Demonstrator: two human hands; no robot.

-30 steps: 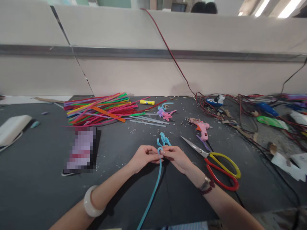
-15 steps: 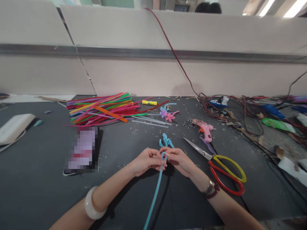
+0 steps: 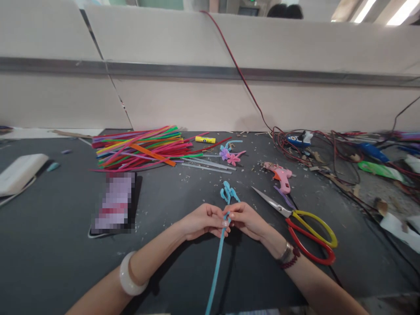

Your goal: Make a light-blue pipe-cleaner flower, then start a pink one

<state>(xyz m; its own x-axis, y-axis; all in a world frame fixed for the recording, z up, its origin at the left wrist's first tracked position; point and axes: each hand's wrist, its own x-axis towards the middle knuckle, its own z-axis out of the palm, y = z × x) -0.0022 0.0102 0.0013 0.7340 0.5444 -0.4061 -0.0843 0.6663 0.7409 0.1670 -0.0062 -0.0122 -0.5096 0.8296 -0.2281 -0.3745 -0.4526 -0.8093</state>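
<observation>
Dark, scrap-flecked bench [image 3: 183, 271]: left hand [image 3: 210, 222] and right hand [image 3: 246, 218], grips clamped on fuzzy blue stem [image 3: 217, 267], its tail toward six o'clock.

Both the left hand [image 3: 208, 222] and the right hand [image 3: 246, 220] pinch a light-blue pipe cleaner [image 3: 216, 267], its tail running toward the worktop's [image 3: 173, 280] near edge. Right of them lie open scissors [image 3: 292, 213]; multicoloured pipe cleaners [image 3: 141, 148] lie toward the far edge.

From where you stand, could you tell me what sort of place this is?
Probably a craft workbench in a shared workshop or classroom: there are bundled pipe cleaners, a glue gun and scissors.
</observation>
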